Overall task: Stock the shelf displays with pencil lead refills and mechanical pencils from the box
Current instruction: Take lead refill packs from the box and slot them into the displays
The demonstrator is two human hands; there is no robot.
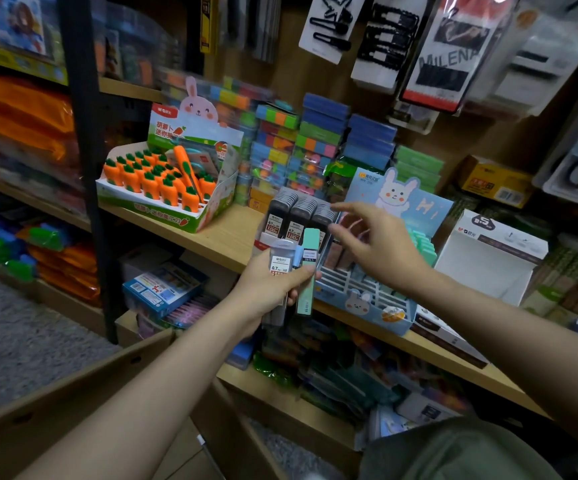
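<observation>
The left hand [267,289] grips a small bunch of slim plastic lead-refill cases [292,268], grey-clear and mint-green, just in front of the wooden shelf [211,237]. The right hand [381,247] hovers with relaxed, spread fingers, holding nothing, over the blue rabbit-printed cardboard display [367,303]. The cases look light, stiff and smooth, likely slippery; pinching one across its flat sides near the middle seems safest.

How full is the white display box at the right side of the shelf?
Empty, as far as the view shows. The white display box stands open toward the camera and only its bare white inside is visible; its lowest front part is hidden.
</observation>
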